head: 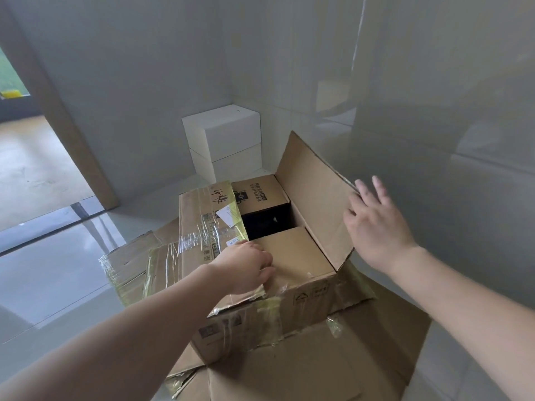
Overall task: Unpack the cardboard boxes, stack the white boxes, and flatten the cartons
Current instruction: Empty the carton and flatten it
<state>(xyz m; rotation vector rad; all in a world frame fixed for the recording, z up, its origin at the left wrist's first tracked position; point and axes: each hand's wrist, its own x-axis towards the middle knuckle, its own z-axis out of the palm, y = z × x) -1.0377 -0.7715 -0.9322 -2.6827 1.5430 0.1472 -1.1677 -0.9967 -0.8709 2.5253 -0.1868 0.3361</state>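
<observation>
Fingers of my left hand (242,266) curl over the near flap of the open carton (289,308); my right fingers (376,195) spread wide, touching its raised flap (315,195).

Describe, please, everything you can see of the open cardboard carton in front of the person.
The open cardboard carton is brown corrugated board with yellowish and clear tape peeling along its edges. It sits on flattened cardboard on the floor. Its right flap stands up, the right hand open at its edge; the left flap, handwritten and labelled, lies folded out. The left hand reaches inside at a brown inner box.
</observation>
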